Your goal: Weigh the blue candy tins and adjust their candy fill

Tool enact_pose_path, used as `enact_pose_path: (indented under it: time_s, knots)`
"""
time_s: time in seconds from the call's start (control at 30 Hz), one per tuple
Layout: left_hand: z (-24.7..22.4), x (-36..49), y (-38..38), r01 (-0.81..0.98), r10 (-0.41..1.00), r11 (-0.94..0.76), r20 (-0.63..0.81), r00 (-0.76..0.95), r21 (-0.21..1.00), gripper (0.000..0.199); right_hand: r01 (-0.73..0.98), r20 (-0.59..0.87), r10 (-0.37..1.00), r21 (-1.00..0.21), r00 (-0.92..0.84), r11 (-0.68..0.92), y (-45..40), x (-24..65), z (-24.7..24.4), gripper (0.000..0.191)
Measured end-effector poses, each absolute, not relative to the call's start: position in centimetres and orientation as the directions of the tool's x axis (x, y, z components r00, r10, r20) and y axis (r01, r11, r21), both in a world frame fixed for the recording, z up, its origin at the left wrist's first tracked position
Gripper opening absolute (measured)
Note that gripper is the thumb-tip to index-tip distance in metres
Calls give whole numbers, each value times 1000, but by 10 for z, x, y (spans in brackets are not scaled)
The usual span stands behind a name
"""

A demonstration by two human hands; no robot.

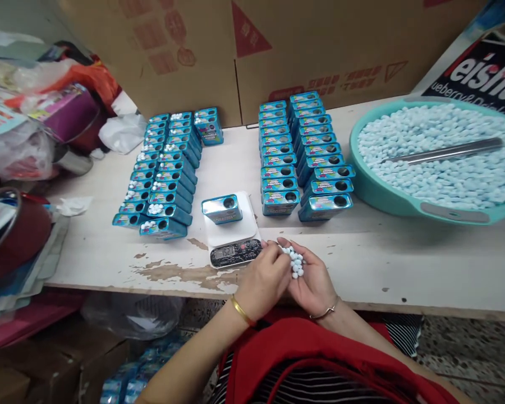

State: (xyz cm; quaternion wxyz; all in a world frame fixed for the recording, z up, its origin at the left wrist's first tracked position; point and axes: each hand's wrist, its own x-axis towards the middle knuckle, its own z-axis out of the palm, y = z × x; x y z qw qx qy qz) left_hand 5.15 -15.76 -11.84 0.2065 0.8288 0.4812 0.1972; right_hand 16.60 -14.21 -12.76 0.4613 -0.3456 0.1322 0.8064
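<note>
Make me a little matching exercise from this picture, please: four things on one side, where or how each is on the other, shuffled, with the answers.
1. Gold bangle
2. Metal tool
3. Right hand
4. Blue tin apart from the rows

A. Cupped under a small heap of pellets
B. Around the left wrist
C. Standing on the scale
D. Lying on the pellets in the turquoise tub

Pairs: 1-B, 2-D, 3-A, 4-C

On my feed, a white table, chipped along its near edge, carries a digital scale, blue tins in rows beyond it on both sides, a teal basin at right and crumpled tissue at left.
</note>
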Motion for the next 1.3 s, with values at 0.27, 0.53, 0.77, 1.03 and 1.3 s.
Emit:
enact_pose_path:
  time_s: [0.27,0.53,0.77,1.03,1.3]
  knots:
    - [-124,47,-155,675,854,-508,209,477,535,11,-838,-664,664,-103,-343,-536,-144,169,-130,23]
    - [-126,44,-155,672,841,-535,247,482,511,15,-824,-667,651,-99,-361,-558,-143,166,-131,21]
    - [-125,39,-149,659,829,-544,210,519,519,10,-826,-646,667,-96,-372,-555,-139,160,-132,22]
    - [-112,25,-137,603,827,-531,208,523,595,8,-856,-628,682,-48,-375,-514,-129,152,-127,26]
    - [-105,25,-140,570,819,-573,391,420,589,15,-879,-612,706,-36,-356,-475,-119,150,-114,29]
